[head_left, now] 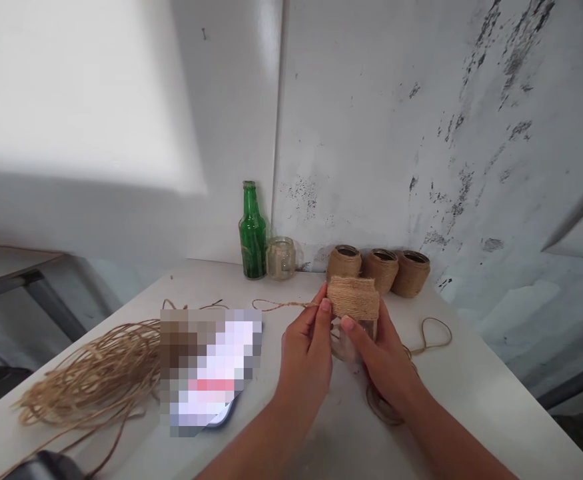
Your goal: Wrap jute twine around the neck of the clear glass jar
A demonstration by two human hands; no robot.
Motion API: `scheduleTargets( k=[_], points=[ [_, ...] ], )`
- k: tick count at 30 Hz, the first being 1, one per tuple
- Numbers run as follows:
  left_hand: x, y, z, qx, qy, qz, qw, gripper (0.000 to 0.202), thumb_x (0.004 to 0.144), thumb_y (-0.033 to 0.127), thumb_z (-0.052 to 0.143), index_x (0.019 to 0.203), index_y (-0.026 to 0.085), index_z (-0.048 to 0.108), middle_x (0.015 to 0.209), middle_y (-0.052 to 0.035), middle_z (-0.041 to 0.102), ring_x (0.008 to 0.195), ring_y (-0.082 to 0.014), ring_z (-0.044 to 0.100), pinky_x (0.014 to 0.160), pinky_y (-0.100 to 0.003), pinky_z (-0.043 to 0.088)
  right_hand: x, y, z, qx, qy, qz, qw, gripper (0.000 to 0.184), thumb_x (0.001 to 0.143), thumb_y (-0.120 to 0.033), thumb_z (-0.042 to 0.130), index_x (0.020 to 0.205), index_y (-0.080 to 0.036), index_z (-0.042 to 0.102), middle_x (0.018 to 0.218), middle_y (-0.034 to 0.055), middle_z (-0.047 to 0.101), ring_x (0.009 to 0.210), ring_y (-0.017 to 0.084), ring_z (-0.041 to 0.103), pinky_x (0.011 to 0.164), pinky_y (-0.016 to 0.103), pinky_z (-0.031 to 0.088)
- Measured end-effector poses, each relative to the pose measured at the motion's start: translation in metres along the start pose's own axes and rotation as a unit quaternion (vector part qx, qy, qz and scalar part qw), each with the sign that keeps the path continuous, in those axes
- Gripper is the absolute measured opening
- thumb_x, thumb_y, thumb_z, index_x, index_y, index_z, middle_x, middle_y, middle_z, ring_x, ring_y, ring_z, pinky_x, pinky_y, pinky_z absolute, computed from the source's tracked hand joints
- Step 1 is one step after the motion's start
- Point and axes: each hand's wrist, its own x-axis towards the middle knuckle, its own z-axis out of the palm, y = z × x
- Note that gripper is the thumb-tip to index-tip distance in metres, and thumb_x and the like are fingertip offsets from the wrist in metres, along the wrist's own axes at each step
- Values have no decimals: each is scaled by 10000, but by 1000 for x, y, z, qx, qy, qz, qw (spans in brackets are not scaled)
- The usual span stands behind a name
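Observation:
Between my two hands is a clear glass jar [344, 348], its upper half wound with rows of jute twine [354, 298]. My left hand [307, 347] pinches twine against the jar's left side, and a loop of it sticks out to the left. Around the right side and lower front of the jar, my right hand [384, 350] is closed, its thumb on the glass just under the wrapped rows. Loose twine [384, 408] trails on the table below and behind my right hand. The fingers behind the jar are hidden.
A green bottle [253, 233] and a bare glass jar [281, 259] stand by the wall. Several twine-wrapped jars, one at the right end [411, 275], line the back right. A twine bundle [96, 363] and a blurred phone-like object [216, 373] lie left on the white table [451, 413].

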Motion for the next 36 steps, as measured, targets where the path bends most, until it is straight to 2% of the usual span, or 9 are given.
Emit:
scheduleTargets(
  k=[4, 10, 12, 18, 24, 30, 36],
  points=[
    [-1, 1, 0, -9, 1, -14, 1000, 372, 1036, 448, 645, 1363, 320, 767, 1416, -55, 760, 1324, -299, 677, 1155, -463, 503, 0, -2, 2, 15, 9, 10, 1000, 671, 878, -601, 810, 1435, -304, 581, 1465, 96, 703, 1347, 329, 660, 1124, 501, 558],
    [3, 1, 1, -44, 1, -7, 999, 273, 990, 439, 692, 1114, 266, 863, 1432, -73, 750, 1391, -322, 642, 1194, -474, 482, 3, 0, 0, 40, 9, 16, 999, 656, 859, -594, 825, 1392, -281, 603, 1414, 116, 733, 1323, 340, 678, 1092, 480, 581],
    [4, 0, 1, -54, 0, -9, 998, 272, 980, 436, 700, 1086, 250, 867, 1426, -77, 753, 1384, -329, 648, 1184, -477, 495, 4, 1, 0, 43, 10, 13, 999, 642, 850, -591, 831, 1368, -278, 617, 1402, 111, 740, 1307, 336, 685, 1083, 468, 581],
    [5, -1, -1, -79, -17, -13, 997, 334, 985, 442, 709, 1238, 262, 830, 1335, -61, 801, 1356, -319, 670, 1178, -475, 508, 3, 3, 1, 89, 5, 10, 996, 613, 866, -563, 835, 1367, -289, 613, 1389, 92, 742, 1297, 312, 683, 1127, 470, 539],
    [4, 2, 0, -88, -11, -10, 996, 332, 962, 432, 735, 1217, 247, 838, 1245, -57, 835, 1314, -322, 698, 1169, -482, 522, -1, -5, 6, 109, 10, 9, 994, 575, 877, -532, 830, 1360, -294, 627, 1373, 84, 750, 1272, 297, 699, 1099, 455, 561],
    [5, 0, 0, -111, -23, -11, 993, 344, 968, 412, 735, 1259, 253, 827, 1270, -69, 828, 1312, -311, 699, 1199, -489, 490, -3, -9, 7, 113, 9, -3, 994, 610, 892, -511, 823, 1425, -311, 603, 1359, 75, 756, 1243, 283, 706, 1086, 441, 566],
    [5, 2, 0, -134, -18, -31, 990, 358, 964, 414, 755, 1272, 246, 824, 1283, -88, 823, 1290, -316, 710, 1187, -488, 493, -2, -7, 4, 116, -20, 6, 993, 594, 920, -502, 810, 1431, -322, 567, 1384, 68, 737, 1271, 271, 686, 1114, 443, 545]
  ],
)
